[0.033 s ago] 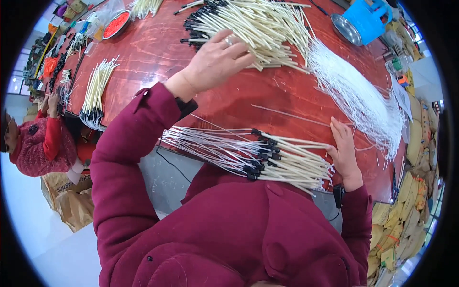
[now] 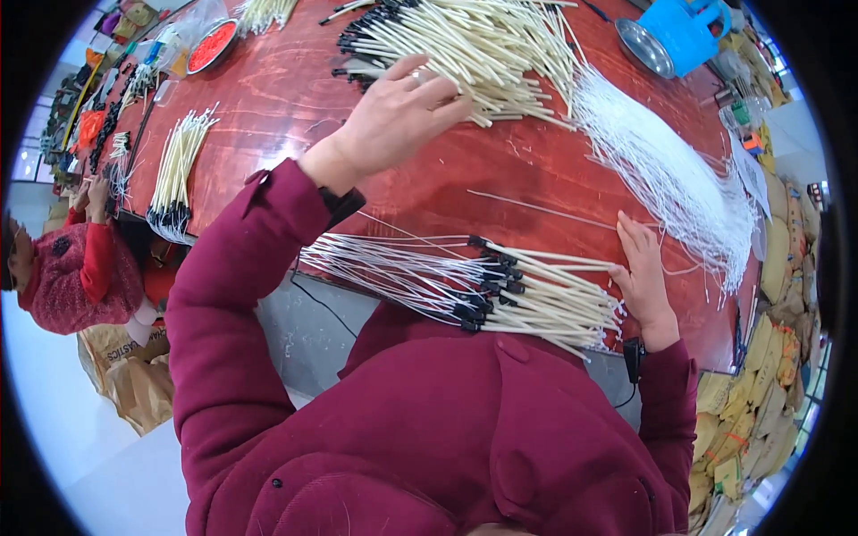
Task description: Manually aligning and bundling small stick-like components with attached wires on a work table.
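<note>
My left hand is over the near left edge of a large pile of cream tubes with black ends. Its fingers are bent but apart, and I make out nothing held in them. On the table's right part, my right hand lies with fingers stretched out, thumb apart. A thin white cord runs from mid-table to its fingers. Beside its thumb are the ends of a bundle of cream tubes, lying along the near edge. Black pieces join these tubes to white cords that spread left.
Loose white cords lie fanned on the right of the red table. A blue jug and a metal bowl stand far right. Far left are a bowl of red pieces and another tube bundle. A co-worker sits left.
My left hand has shifted very slightly left above the tube pile. My right hand and the near bundle look the same.
</note>
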The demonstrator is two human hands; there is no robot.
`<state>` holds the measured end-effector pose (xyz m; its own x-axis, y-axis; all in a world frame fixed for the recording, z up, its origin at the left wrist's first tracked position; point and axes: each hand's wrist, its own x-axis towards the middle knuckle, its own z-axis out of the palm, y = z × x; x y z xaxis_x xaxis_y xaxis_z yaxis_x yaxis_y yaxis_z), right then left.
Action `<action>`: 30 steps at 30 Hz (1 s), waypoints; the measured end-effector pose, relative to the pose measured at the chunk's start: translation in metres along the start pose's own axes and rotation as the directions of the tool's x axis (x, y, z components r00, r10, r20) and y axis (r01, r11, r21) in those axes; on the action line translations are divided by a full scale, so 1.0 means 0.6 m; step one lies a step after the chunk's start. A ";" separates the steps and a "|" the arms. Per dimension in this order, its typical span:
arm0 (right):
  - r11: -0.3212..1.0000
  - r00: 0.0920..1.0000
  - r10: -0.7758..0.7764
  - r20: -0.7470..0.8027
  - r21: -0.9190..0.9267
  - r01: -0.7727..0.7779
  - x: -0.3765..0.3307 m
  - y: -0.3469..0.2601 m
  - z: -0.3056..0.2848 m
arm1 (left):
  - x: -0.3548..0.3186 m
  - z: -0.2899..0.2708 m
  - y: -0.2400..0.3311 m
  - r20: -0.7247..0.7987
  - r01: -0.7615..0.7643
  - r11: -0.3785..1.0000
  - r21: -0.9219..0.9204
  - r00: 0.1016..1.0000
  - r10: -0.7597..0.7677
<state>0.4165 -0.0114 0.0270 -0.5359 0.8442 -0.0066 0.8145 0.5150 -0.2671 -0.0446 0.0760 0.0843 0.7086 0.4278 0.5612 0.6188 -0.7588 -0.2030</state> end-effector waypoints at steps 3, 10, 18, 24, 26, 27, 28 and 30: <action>1.000 0.999 -0.020 -0.034 -0.003 0.020 0.007 0.005 0.003 | -0.034 -0.009 0.041 0.062 0.155 0.971 -0.184 0.987 -0.146; 0.999 0.999 -0.022 -0.034 -0.033 0.020 0.012 0.016 0.006 | -0.111 0.021 0.100 0.334 0.607 0.626 -0.489 0.794 -0.509; 0.999 0.999 -0.016 -0.037 -0.050 0.014 0.020 0.007 0.009 | -0.106 0.042 0.116 0.383 0.619 0.654 -0.434 0.784 -0.488; 0.998 0.999 -0.016 -0.035 -0.066 0.013 0.019 0.011 0.009 | -0.096 0.053 0.117 0.366 0.607 0.652 -0.454 0.795 -0.484; 0.998 0.999 -0.019 -0.039 -0.061 0.016 0.019 0.011 0.011 | -0.093 0.055 0.116 0.353 0.594 0.652 -0.471 0.804 -0.478; 0.998 0.999 -0.021 -0.041 -0.059 0.018 0.019 0.010 0.012 | -0.093 0.055 0.115 0.347 0.595 0.646 -0.478 0.804 -0.483; 0.998 0.999 -0.018 -0.039 -0.059 0.016 0.019 0.011 0.012 | -0.093 0.055 0.114 0.341 0.594 0.641 -0.485 0.804 -0.487; 0.998 0.999 -0.020 -0.042 -0.067 0.017 0.020 0.013 0.013 | -0.092 0.056 0.115 0.336 0.594 0.636 -0.494 0.804 -0.490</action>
<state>0.4146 0.0018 0.0175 -0.5419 0.8395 0.0392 0.8185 0.5377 -0.2024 -0.0297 0.0166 0.0125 0.3803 0.8811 0.2811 0.6467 -0.4707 0.6002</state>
